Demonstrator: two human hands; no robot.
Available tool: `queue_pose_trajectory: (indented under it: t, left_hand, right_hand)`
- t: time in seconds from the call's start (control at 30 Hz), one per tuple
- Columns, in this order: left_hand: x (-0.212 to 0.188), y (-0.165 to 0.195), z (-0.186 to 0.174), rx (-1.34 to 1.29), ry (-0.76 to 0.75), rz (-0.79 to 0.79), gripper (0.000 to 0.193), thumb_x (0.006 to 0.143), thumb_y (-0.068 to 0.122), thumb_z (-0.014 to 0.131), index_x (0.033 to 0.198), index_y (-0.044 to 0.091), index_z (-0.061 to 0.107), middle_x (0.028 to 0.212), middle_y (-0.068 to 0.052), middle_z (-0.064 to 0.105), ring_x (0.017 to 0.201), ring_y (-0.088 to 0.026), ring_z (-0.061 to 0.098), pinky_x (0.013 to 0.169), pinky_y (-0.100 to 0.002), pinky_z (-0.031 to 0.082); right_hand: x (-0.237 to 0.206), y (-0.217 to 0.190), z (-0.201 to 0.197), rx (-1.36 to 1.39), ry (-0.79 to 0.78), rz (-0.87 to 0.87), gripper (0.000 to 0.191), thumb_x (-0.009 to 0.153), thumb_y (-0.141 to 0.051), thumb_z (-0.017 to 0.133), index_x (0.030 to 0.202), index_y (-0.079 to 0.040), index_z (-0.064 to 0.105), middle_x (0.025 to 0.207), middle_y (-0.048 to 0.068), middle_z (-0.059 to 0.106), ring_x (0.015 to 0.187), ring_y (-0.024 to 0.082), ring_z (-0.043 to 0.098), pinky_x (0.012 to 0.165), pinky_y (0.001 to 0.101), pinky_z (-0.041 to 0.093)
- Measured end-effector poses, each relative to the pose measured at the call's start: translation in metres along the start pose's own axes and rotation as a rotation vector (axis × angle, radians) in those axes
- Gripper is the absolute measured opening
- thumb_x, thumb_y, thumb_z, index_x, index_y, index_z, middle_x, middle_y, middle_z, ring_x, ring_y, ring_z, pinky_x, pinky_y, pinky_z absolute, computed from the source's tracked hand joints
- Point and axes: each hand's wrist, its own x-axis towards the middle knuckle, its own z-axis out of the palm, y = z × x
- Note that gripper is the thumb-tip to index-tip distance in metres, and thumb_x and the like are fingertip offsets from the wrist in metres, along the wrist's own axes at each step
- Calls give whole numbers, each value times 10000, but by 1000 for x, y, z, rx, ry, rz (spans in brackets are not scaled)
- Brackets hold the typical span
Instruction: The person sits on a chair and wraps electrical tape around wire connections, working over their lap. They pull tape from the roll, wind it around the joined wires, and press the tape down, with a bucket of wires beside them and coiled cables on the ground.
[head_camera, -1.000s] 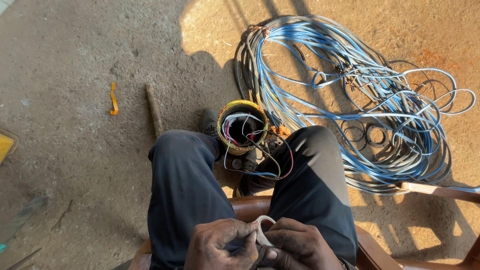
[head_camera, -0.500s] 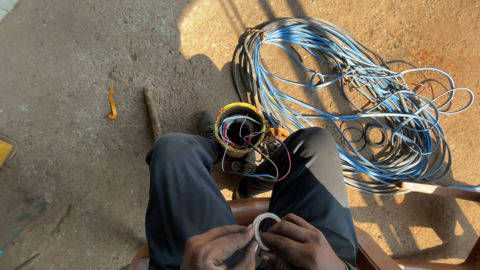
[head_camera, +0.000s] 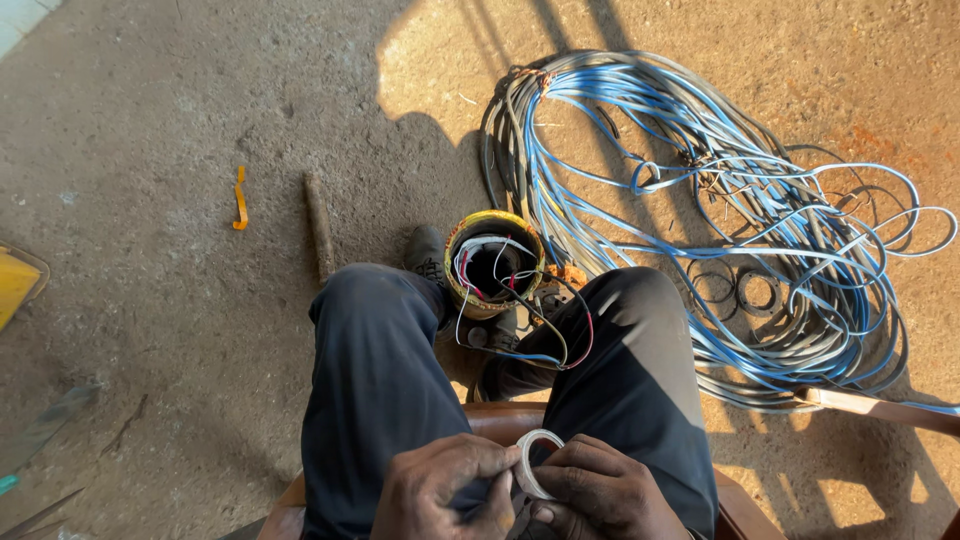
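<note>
I sit on a brown chair with my knees apart, looking down. My left hand (head_camera: 445, 492) and my right hand (head_camera: 600, 495) meet at the bottom of the view over my lap. Between them I grip a small roll of white tape (head_camera: 533, 462), held upright on its edge. On the ground between my feet stands a round yellow-wrapped coil housing (head_camera: 493, 262) with white, red and black wires (head_camera: 520, 325) spilling out toward my right leg.
A large tangled heap of blue and grey cable (head_camera: 720, 210) lies on the dirt floor at the right. A wooden stick (head_camera: 319, 225) and an orange strip (head_camera: 239, 198) lie to the left. A yellow object (head_camera: 15, 285) sits at the left edge.
The tape roll has come up higher between my hands and shows more fully. My hands have shifted slightly; the view has drifted a little.
</note>
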Motion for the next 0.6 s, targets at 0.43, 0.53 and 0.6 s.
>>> queue_pose_trajectory:
  t: [0.43, 0.53, 0.6]
  left_hand:
    - [-10, -6, 9, 30, 28, 157, 126, 827, 58, 843, 873, 6, 738, 940, -156, 771, 914, -227, 851, 735, -333, 660]
    - [-8, 0, 7, 25, 70, 255, 264, 840, 34, 791, 1060, -70, 689, 1050, -194, 774, 971, -256, 824, 784, -341, 639]
    - [-7, 3, 6, 52, 35, 198, 305, 856, 35, 778, 1128, -81, 702, 1084, -208, 782, 1005, -269, 810, 800, -339, 630]
  right_hand:
    - [-3, -4, 2, -98, 64, 0, 227, 905, -219, 821, 1064, -60, 790, 935, 55, 728, 891, 212, 739, 768, 362, 607]
    - [-1, -4, 0, -87, 49, -21, 236, 913, -215, 814, 1086, -57, 791, 931, 49, 726, 886, 212, 736, 773, 365, 605]
    - [0, -4, -1, -85, 31, -36, 233, 922, -215, 803, 1092, -56, 789, 930, 49, 722, 886, 215, 729, 776, 366, 601]
